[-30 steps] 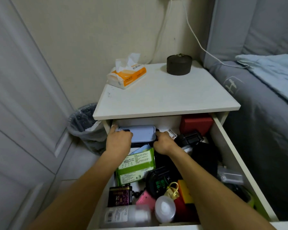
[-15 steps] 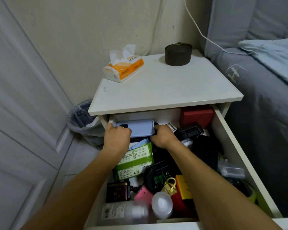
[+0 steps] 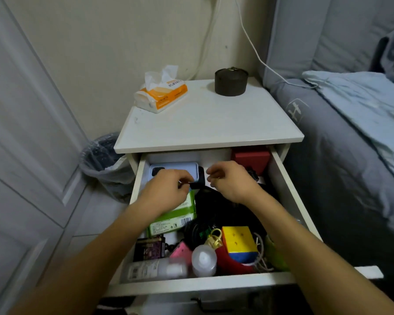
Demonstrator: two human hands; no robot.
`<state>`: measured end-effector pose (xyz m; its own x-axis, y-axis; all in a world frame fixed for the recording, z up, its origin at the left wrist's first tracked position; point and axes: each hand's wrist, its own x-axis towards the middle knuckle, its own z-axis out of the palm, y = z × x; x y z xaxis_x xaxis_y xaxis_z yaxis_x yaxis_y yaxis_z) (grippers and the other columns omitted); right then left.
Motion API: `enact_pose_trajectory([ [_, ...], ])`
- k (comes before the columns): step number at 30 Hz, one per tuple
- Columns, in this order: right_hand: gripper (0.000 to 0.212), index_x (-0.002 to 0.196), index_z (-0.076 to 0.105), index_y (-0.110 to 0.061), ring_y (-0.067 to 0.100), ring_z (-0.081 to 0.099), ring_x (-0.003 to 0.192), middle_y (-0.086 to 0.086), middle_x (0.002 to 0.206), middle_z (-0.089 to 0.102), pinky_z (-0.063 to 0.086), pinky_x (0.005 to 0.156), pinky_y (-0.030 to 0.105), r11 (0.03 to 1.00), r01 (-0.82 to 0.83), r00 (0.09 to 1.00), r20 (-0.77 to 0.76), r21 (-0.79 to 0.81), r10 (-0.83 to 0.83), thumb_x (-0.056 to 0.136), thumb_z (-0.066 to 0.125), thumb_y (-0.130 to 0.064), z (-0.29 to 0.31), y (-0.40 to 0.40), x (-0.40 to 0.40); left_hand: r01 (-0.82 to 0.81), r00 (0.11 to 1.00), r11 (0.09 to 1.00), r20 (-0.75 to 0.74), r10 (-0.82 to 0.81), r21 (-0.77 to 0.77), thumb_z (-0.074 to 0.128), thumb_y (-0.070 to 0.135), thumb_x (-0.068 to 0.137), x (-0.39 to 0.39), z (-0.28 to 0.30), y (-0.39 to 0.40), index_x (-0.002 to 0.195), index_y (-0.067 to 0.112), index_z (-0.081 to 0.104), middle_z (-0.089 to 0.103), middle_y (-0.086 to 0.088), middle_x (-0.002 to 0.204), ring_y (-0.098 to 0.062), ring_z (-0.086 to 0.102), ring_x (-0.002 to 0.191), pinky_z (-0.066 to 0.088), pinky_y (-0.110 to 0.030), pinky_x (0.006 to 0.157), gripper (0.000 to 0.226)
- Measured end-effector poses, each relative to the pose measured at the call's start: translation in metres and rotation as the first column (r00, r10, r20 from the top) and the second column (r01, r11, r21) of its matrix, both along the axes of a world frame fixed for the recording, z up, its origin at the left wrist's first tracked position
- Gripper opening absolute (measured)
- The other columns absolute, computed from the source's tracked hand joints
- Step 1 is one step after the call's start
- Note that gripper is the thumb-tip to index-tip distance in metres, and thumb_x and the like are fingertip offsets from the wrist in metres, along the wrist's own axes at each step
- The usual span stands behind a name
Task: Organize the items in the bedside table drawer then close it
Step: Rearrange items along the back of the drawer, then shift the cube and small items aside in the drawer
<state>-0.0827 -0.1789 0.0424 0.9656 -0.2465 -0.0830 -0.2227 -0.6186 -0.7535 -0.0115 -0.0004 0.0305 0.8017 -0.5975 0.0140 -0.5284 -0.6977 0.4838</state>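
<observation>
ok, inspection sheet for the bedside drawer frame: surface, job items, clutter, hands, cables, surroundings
Surface: nightstand top holds tissue pack and dark tin.
Job items: drawer open, crowded; blue case at back left, red box back right.
Clutter: green pack, cube, bottle loose in the drawer.
Hands: left hand and right hand over the back of the drawer, neither clearly gripping.
Cables: white cable down the wall to the bed.
Surroundings: bin left of the nightstand.
</observation>
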Motion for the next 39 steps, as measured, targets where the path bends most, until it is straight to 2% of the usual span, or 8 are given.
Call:
enact_pose_trajectory([
  [9,0.038,0.123,0.063,-0.02,0.019,0.062,0.107,0.002,0.114,0.068,0.051,0.092,0.031,0.984,0.007,0.992,-0.125,-0.18,-0.03,0.091,0.05,-0.004,0.01,-0.046,-0.098,0.206,0.957,0.978,-0.205,-0.207,-0.027,0.065,0.035,0.091,-0.06,0.026,-0.013,0.097,0.031,0.072,0.07,0.014,0.095,0.001,0.064,0.084,0.053,-0.025,0.082,0.009],
  [12,0.046,0.129,0.059,-0.019,0.019,0.059,0.112,0.003,0.122,0.065,0.048,0.094,0.027,0.974,-0.007,0.987,-0.156,-0.228,-0.029,0.089,0.047,0.0,0.009,-0.057,-0.12,0.29,0.939,0.945,-0.238,-0.25,0.151,0.068,0.064,0.077,-0.077,0.024,-0.021,0.113,0.032,0.066,0.064,0.018,0.1,-0.001,0.061,0.088,0.049,-0.021,0.078,0.048],
  [17,0.052,0.137,0.052,-0.02,0.024,0.052,0.121,0.006,0.133,0.054,0.042,0.096,0.026,0.95,-0.051,0.982,-0.188,-0.307,-0.008,0.088,0.051,-0.002,0.003,-0.061,-0.133,0.382,0.917,0.878,-0.24,-0.32,0.288,0.065,0.084,0.052,-0.089,0.009,-0.038,0.133,0.038,0.051,0.046,0.011,0.128,-0.013,0.046,0.118,0.045,-0.034,0.1,0.094],
  [21,0.06,0.141,0.047,-0.02,0.028,0.043,0.128,0.007,0.139,0.043,0.04,0.107,0.039,0.916,-0.155,0.969,-0.235,-0.369,0.069,0.083,0.058,-0.006,-0.005,-0.056,-0.131,0.407,0.913,0.827,-0.172,-0.369,0.388,0.069,0.064,0.06,-0.094,-0.001,-0.043,0.097,0.029,0.056,0.056,0.009,0.1,-0.015,0.052,0.095,0.052,-0.038,0.079,0.053],
  [26,0.057,0.135,0.052,-0.02,0.029,0.047,0.122,0.007,0.131,0.047,0.044,0.101,0.04,0.887,-0.184,0.966,-0.245,-0.425,0.083,0.079,0.056,-0.007,-0.006,-0.057,-0.118,0.207,0.936,0.966,-0.317,-0.151,0.152,0.082,0.041,0.061,-0.069,0.022,-0.023,0.084,0.023,0.062,0.068,0.002,0.075,-0.014,0.064,0.066,0.053,-0.04,0.065,0.035],
  [30,0.051,0.126,0.059,-0.02,0.029,0.048,0.119,0.009,0.123,0.054,0.047,0.096,0.042,0.89,-0.186,0.974,-0.196,-0.417,0.111,0.077,0.053,-0.011,-0.005,-0.056,-0.106,0.029,0.946,0.996,-0.325,0.001,0.089,0.072,0.049,0.047,-0.042,0.033,0.001,0.091,0.031,0.063,0.067,0.004,0.081,-0.015,0.063,0.072,0.053,-0.039,0.07,0.048],
  [34,0.04,0.12,0.062,-0.015,0.029,0.054,0.113,0.011,0.118,0.059,0.049,0.091,0.04,0.896,-0.225,0.97,-0.177,-0.382,0.168,0.081,0.051,-0.012,-0.003,-0.044,-0.084,0.072,0.941,0.956,-0.336,0.029,0.285,0.08,0.032,0.054,-0.036,0.031,0.012,0.098,0.029,0.06,0.063,0.006,0.089,-0.009,0.059,0.076,0.048,-0.026,0.06,0.048],
  [39,0.033,0.116,0.062,-0.007,0.034,0.057,0.11,0.016,0.119,0.062,0.05,0.089,0.044,0.903,-0.251,0.966,-0.15,-0.348,0.211,0.086,0.051,-0.014,-0.005,-0.026,-0.046,0.126,0.931,0.895,-0.363,0.042,0.428,0.081,0.014,0.07,-0.033,0.03,0.014,0.12,0.025,0.053,0.059,0.0,0.107,-0.018,0.057,0.093,0.051,-0.029,0.074,0.058],
])
